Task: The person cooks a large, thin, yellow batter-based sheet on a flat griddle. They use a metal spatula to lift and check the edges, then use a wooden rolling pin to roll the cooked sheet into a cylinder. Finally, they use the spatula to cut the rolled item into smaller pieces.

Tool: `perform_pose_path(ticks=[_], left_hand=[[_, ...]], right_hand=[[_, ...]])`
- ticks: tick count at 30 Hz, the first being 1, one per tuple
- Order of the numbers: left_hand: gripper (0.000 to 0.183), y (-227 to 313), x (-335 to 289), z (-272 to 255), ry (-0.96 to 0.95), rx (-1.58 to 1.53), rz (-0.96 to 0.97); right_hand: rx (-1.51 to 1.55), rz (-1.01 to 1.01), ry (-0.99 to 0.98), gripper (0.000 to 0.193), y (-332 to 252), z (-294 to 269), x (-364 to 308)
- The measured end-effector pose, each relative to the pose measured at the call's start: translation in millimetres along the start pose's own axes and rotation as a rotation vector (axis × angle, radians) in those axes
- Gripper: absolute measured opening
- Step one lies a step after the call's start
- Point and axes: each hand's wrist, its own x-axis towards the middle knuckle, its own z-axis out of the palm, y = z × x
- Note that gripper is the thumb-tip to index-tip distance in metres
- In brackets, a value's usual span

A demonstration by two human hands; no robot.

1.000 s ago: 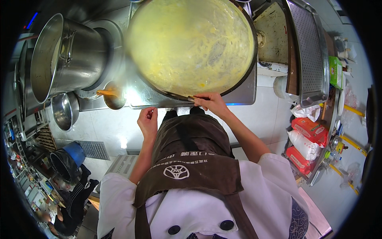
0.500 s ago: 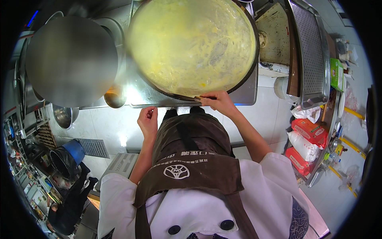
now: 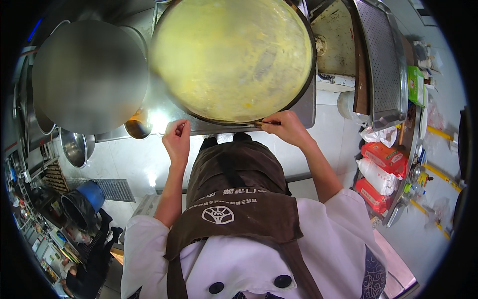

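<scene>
A thin yellow crepe covers nearly the whole large round griddle, whose dark rim shows around it. At the rim's near edge my right hand pinches a thin brown tool, perhaps a scraper handle. The tool lies along the crepe's near edge; its far end is hard to make out. My left hand hangs by the counter's front edge, left of the griddle. Its fingers are curled together, and nothing shows in them.
A big blurred grey disc fills the left. Below it are an amber-coloured pot and a steel bowl. At right stand a perforated steel tray and red-and-white packages. A person in dark clothes is at lower left.
My right hand has slid a little to the right along the griddle's near rim with the tool. My left hand has risen toward the counter edge. The whole view has shifted slightly.
</scene>
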Motion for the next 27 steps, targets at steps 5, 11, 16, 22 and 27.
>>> perform_pose_path(ticks=[5, 11, 16, 22, 27], left_hand=[[0.01, 7.6, 28.9, 15.0, -0.121, -0.028, 0.161], [0.012, 19.6, 49.1, 25.7, -0.259, 0.065, 0.129], [0.007, 23.3, 54.4, 28.6, -0.314, 0.08, 0.146], [0.009, 18.9, 57.1, 28.3, -0.322, 0.112, 0.18], [0.016, 16.8, 60.1, 24.8, -0.338, 0.119, 0.137]], right_hand=[[-0.077, -0.031, 0.033, 0.026, -6.4, 0.3, -1.8], [-0.014, 0.005, 0.045, 0.025, -7.9, 5.0, -10.3], [0.102, 0.036, 0.017, 0.024, -1.8, -1.8, 2.2], [0.033, 0.062, -0.098, 0.026, -9.3, -19.2, 22.9], [-0.113, 0.075, -0.094, 0.023, -22.8, -23.8, 22.6]])
